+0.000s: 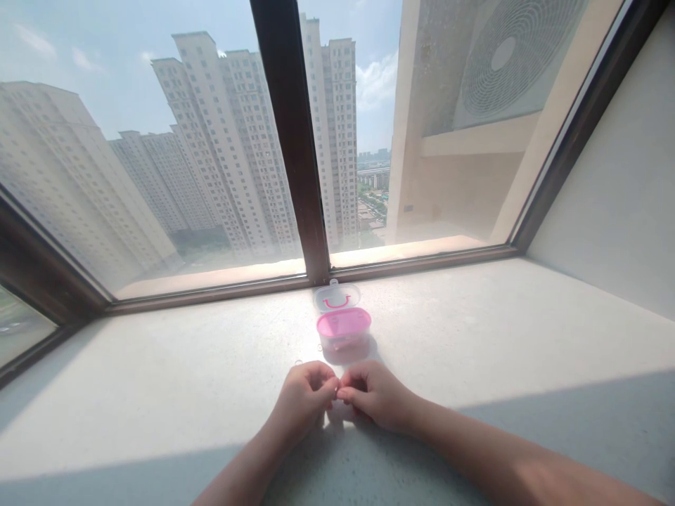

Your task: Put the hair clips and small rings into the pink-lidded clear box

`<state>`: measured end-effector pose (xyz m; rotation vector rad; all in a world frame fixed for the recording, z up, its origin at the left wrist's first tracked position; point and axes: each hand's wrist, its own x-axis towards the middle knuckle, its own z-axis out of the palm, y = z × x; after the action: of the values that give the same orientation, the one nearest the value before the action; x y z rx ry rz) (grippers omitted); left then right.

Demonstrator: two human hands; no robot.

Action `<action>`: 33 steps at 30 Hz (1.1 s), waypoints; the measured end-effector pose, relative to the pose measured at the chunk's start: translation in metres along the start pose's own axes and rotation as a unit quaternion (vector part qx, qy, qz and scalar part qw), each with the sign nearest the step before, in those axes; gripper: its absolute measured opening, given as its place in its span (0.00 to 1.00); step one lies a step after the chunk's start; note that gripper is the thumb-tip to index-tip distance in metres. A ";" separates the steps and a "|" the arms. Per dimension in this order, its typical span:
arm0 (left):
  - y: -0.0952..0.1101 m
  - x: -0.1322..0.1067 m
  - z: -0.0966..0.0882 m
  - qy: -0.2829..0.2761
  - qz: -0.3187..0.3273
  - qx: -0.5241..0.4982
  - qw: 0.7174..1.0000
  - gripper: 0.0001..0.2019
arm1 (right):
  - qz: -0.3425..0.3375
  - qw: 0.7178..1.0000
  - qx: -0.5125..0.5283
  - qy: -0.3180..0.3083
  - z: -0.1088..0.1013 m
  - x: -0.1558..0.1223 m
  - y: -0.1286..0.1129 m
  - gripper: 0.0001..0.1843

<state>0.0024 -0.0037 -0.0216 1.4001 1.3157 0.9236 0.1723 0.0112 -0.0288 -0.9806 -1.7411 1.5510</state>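
Note:
My left hand [312, 390] and my right hand [370, 393] meet low over the white sill, thumbs and fingertips pinched together. Whatever sits between the fingertips is too small to name. Just beyond them stands a small clear plastic box [345, 344] with a pink inner tray or lid [344, 322] at its top. Its clear outer lid [325, 301], with a pink curved handle [337, 302], is tipped back toward the window. A tiny ring-shaped thing [299, 362] lies by my left hand, and another small ring [319, 348] is beside the box.
The white sill [211, 379] stretches to both sides, sunlit, with shadow along its near edge. A dark window frame [295, 140] runs behind the box. At the right is a white wall [622, 190]. Tall buildings [226, 140] and an outdoor fan unit [506, 56] show through the glass.

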 end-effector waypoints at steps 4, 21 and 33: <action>0.002 0.000 0.000 -0.003 -0.021 -0.014 1.000 0.09 | -0.013 1.000 -0.009 0.000 -0.001 0.000 0.000 0.08; -0.005 0.007 -0.008 -0.022 -0.046 -0.048 0.998 0.11 | -0.001 0.996 0.025 0.084 -0.017 0.011 0.004 0.12; -0.005 0.010 -0.013 -0.020 -0.040 -0.028 0.999 0.12 | -0.014 0.997 0.016 0.077 -0.017 0.010 0.004 0.09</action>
<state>-0.0099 0.0082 -0.0246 1.3065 1.2966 0.8692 0.1815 0.0294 -0.0310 -1.0265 -1.6121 1.4414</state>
